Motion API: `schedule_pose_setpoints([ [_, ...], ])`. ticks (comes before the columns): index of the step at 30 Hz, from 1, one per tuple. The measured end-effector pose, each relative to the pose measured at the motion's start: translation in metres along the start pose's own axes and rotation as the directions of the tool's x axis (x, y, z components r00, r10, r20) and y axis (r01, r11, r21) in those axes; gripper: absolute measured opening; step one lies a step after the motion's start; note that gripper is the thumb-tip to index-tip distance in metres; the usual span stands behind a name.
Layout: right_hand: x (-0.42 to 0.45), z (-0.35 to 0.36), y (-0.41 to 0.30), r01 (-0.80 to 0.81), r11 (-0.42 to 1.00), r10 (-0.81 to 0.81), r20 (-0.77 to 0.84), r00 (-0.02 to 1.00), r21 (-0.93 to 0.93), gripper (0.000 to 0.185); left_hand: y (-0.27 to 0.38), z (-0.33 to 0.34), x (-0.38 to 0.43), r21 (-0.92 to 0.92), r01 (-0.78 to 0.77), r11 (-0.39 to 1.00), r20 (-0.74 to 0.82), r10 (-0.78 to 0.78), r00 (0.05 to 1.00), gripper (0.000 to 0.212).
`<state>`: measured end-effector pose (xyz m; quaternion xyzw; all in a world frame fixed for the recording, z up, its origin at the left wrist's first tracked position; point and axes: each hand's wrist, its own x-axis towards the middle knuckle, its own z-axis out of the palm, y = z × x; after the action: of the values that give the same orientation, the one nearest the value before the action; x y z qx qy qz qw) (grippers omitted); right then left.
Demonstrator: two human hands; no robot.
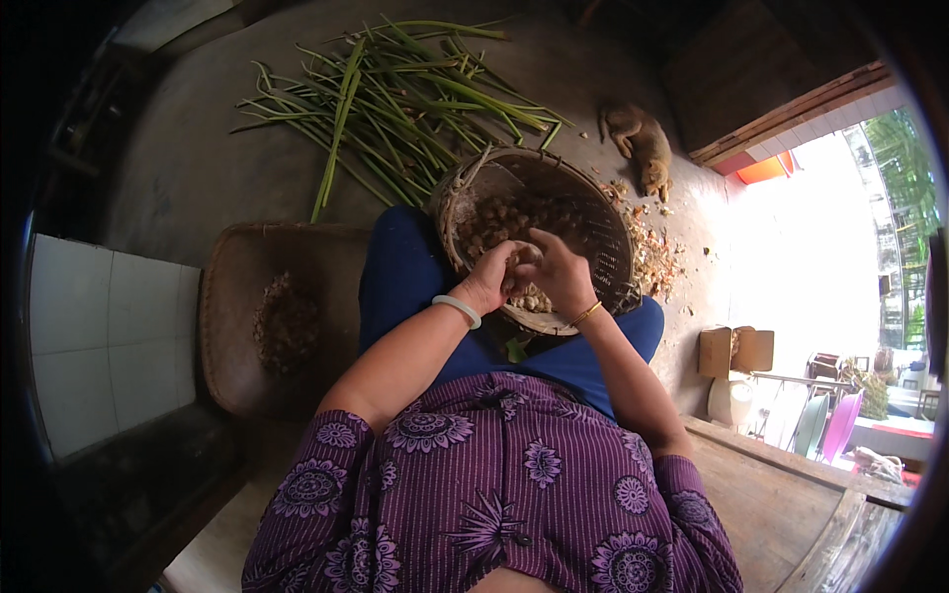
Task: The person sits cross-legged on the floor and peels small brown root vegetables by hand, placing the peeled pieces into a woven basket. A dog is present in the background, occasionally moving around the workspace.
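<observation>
My left hand, with a pale bangle at its wrist, is curled around a small pale bulb-like piece over a round woven basket. Against it is my right hand, slightly blurred, its index finger raised; the other fingertips are partly hidden, so its grip is unclear. The basket stands between my knees. Inside lie many small brownish round pieces, with paler ones near the rim closest to me.
A shallow woven tray with a dark heap stands at left. Long green stalks lie on the floor beyond the basket. Dry peelings are scattered to its right, near a lying brown animal. A wooden panel is at lower right.
</observation>
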<state>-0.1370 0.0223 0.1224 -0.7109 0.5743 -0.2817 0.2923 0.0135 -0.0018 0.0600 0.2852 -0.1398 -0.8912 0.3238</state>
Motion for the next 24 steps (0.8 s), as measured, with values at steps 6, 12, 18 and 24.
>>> schedule_pose_setpoints([
  [6, -0.005, 0.008, 0.022, -0.043, 0.996, 0.037, -0.083, 0.996, -0.079, 0.033, 0.002, 0.005, 0.0, 0.116, -0.098, 0.988, 0.048, 0.093, 0.994, 0.017],
  [12, -0.009, 0.013, 0.03, -0.065, 0.974, 0.038, -0.13, 0.991, -0.217, 0.021, -0.009, 0.011, 0.005, 0.211, -0.178, 0.961, -0.056, 0.193, 0.98, 0.022],
  [18, -0.014, 0.009, 0.032, 0.05, 0.97, -0.07, -0.078, 0.994, -0.237, 0.019, -0.008, 0.011, 0.008, 0.299, -0.072, 0.952, -0.092, 0.104, 0.99, 0.033],
  [24, -0.016, 0.016, 0.026, -0.069, 0.954, 0.067, -0.016, 0.998, -0.293, 0.019, -0.013, 0.001, 0.012, 0.299, -0.026, 0.954, -0.076, 0.051, 0.996, 0.037],
])
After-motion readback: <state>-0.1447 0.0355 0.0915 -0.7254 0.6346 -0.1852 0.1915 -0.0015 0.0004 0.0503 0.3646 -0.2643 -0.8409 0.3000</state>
